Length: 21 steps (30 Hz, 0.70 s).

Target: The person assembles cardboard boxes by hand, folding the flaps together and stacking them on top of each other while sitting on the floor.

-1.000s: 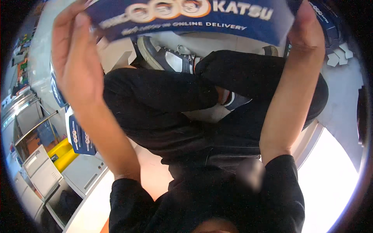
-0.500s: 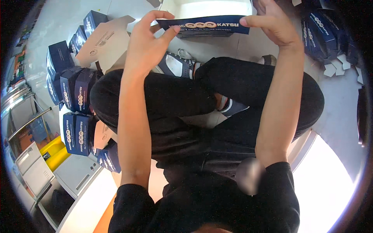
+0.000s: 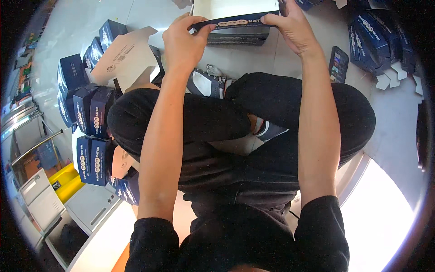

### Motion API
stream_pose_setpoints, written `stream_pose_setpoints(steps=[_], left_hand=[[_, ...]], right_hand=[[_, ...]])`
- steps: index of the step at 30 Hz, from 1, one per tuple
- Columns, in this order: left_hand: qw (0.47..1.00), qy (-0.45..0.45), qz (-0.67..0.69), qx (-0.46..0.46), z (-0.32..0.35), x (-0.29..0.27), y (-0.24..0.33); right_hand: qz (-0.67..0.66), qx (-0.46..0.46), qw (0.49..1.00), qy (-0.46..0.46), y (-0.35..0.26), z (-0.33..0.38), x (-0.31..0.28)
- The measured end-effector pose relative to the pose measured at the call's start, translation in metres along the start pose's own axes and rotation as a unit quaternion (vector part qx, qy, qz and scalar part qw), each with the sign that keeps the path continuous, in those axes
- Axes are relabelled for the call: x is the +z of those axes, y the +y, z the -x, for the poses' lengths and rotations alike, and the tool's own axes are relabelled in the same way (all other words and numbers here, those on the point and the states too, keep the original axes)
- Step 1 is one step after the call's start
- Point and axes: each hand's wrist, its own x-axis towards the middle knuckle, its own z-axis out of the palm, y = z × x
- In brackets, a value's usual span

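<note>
Past my crossed legs, at the top edge of the view, I hold an open dark blue cardboard box (image 3: 233, 21) with a white inside. Its far part is cut off by the picture's edge. My left hand (image 3: 186, 43) grips the near left corner, thumb against the printed front wall. At the near right corner my right hand (image 3: 292, 29) is closed on the wall, its thumb on the outer face and the other fingers behind. Below the box, a stack of flat dark cardboard (image 3: 238, 39) lies on the floor.
Several dark blue boxes (image 3: 102, 158) stand at my left beside an unfolded brown cardboard sheet (image 3: 124, 56). More boxes (image 3: 371, 38) are at the far right, near white paper scraps (image 3: 393, 76). A phone (image 3: 338, 64) lies by my right forearm. A shoe (image 3: 204, 84) shows ahead.
The box has shifted left and slightly up, with both hands still on it. My right hand and forearm moved left, uncovering the phone. More of the flat stack shows.
</note>
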Motion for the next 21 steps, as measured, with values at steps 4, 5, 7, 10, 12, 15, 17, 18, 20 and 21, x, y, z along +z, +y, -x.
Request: stream_pose_setpoints(steps=[4, 5, 7, 10, 12, 15, 17, 18, 20, 21], left_hand=[[0.999, -0.025, 0.012, -0.033, 0.000, -0.001, 0.000], [0.999, -0.025, 0.017, -0.043, 0.000, 0.001, 0.007], [0.998, -0.026, 0.036, -0.044, 0.004, 0.000, 0.017], [0.999, 0.008, 0.032, 0.002, 0.011, -0.004, 0.013], [0.997, 0.053, -0.013, 0.062, 0.019, 0.001, 0.005], [1.000, 0.021, -0.006, -0.008, 0.017, 0.005, 0.002], [0.996, -0.019, -0.038, -0.081, 0.013, 0.006, 0.004], [0.995, -0.023, -0.047, -0.091, 0.012, 0.006, 0.004], [0.991, -0.031, -0.066, -0.110, 0.011, 0.007, 0.001], [0.992, -0.019, -0.081, -0.091, 0.012, 0.006, -0.004]], right_hand=[[0.116, -0.004, 0.993, 0.001, -0.002, 0.001, 0.003], [0.126, -0.031, 0.991, 0.014, 0.002, 0.002, 0.001], [0.146, -0.085, 0.985, 0.040, 0.009, 0.003, -0.003], [-0.184, 0.014, 0.983, 0.018, -0.004, 0.003, 0.000], [-0.197, 0.018, 0.979, 0.044, 0.008, 0.000, -0.006], [-0.120, 0.053, 0.988, 0.078, 0.021, 0.002, 0.004], [-0.107, 0.037, 0.991, 0.075, 0.027, -0.001, 0.011], [-0.100, 0.030, 0.992, 0.075, 0.028, -0.002, 0.013], [-0.108, 0.009, 0.989, 0.098, 0.026, -0.002, 0.017], [-0.119, 0.009, 0.987, 0.111, 0.022, -0.001, 0.021]])
